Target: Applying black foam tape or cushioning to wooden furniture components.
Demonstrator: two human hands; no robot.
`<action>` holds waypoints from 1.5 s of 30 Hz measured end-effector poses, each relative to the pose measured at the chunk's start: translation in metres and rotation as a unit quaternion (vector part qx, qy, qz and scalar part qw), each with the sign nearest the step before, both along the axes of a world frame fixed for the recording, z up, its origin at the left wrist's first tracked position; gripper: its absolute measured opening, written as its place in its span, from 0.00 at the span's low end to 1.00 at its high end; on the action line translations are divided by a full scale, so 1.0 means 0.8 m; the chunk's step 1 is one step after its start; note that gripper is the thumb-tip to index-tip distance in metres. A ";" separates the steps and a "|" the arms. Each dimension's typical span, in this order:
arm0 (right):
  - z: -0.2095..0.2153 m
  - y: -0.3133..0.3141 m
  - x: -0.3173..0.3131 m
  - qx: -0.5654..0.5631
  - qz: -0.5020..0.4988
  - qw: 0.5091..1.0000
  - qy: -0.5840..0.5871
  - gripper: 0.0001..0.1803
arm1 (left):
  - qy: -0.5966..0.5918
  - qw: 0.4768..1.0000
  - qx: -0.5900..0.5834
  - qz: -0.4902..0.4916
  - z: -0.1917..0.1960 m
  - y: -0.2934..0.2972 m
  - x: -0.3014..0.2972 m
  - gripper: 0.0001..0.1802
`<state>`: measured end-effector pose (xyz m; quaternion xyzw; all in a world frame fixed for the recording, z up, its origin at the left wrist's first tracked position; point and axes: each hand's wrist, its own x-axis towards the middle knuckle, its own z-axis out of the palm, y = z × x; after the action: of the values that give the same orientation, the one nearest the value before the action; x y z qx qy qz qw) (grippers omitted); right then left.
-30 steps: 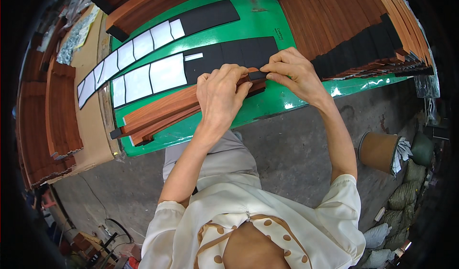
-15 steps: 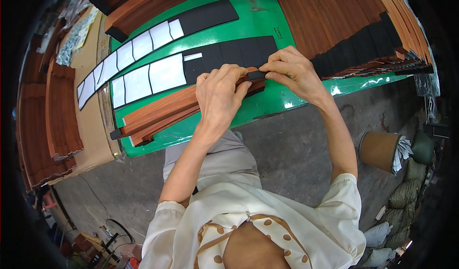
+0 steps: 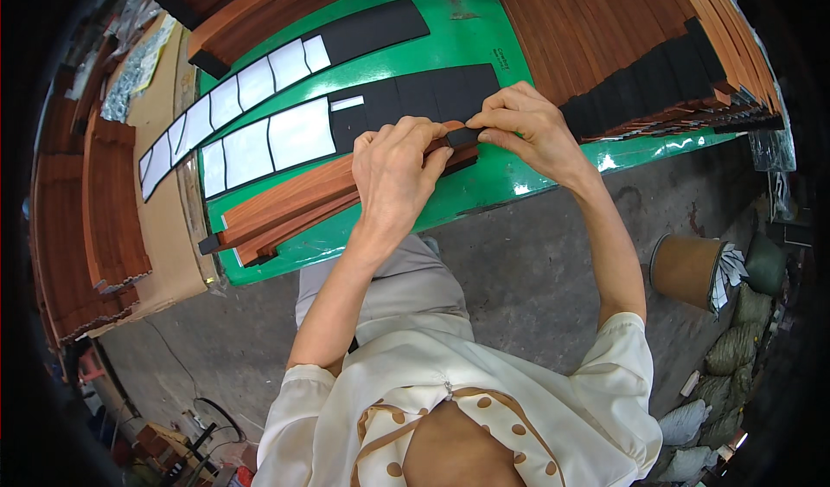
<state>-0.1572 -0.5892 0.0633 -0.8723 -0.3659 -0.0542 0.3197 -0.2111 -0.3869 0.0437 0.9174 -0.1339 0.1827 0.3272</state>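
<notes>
My left hand [image 3: 393, 165] is closed around a reddish-brown wooden strip [image 3: 298, 190] near its right end, thumb on the near side. At that end a small black piece [image 3: 462, 138] lies against the strip. My right hand [image 3: 529, 132] pinches the black piece's right edge between thumb and fingers. Another brown strip [image 3: 307, 226] lies just under the held one. Behind my hands is a black sheet [image 3: 432, 92], marked off in sections, with white areas on its left part; a second such sheet [image 3: 380, 30] lies farther back.
The green tabletop [image 3: 484, 195] ends just before me. Stacked brown strips with black ends [image 3: 596, 37] stand at the right, more strips [image 3: 268, 11] at the back left. Brown strips [image 3: 117, 201] lie on cardboard [image 3: 164, 227] at the left. A brown bin [image 3: 686, 266] is on the floor.
My right hand has shifted very slightly at the strip's black end. My left hand keeps its grip, and the sheets lie as before.
</notes>
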 end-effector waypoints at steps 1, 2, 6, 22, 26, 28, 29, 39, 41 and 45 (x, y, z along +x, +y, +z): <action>0.000 0.000 0.000 0.000 0.000 1.000 0.001 0.12 | 0.000 1.000 0.000 -0.001 0.001 0.000 0.000 0.11; 0.000 0.000 0.000 0.001 -0.001 1.000 0.001 0.12 | -0.007 1.000 -0.003 -0.004 0.001 0.000 0.000 0.11; -0.001 0.000 0.000 0.002 0.001 1.000 0.004 0.12 | -0.005 1.000 -0.012 -0.006 0.002 0.000 0.000 0.11; -0.018 -0.015 -0.008 0.088 -0.045 0.992 0.072 0.14 | -0.065 0.998 0.002 -0.011 -0.004 -0.002 0.004 0.09; -0.026 0.000 -0.009 0.103 -0.049 0.992 0.047 0.13 | -0.090 0.996 0.016 0.000 -0.001 0.005 0.001 0.10; -0.029 0.007 -0.015 0.125 -0.066 0.989 0.053 0.13 | -0.116 0.991 0.061 0.002 0.000 0.009 0.000 0.12; -0.032 0.005 -0.020 0.112 -0.091 0.988 0.063 0.12 | -0.139 0.986 0.088 0.010 -0.002 0.006 -0.001 0.13; -0.081 0.066 -0.056 0.360 -0.263 0.875 0.188 0.17 | -0.255 0.966 0.050 0.011 -0.029 -0.012 -0.007 0.06; -0.080 0.080 -0.058 0.376 -0.283 0.864 0.177 0.18 | -0.255 0.966 0.041 0.017 -0.032 -0.010 -0.004 0.06; -0.071 0.093 -0.050 0.409 -0.337 0.828 0.186 0.20 | -0.262 0.965 0.023 0.014 -0.032 -0.006 0.000 0.06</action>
<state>-0.1971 -0.5149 0.0068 -0.7245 0.0724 -0.1401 0.6710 -0.2113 -0.3917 0.0178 0.8467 -0.2063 0.4178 0.2567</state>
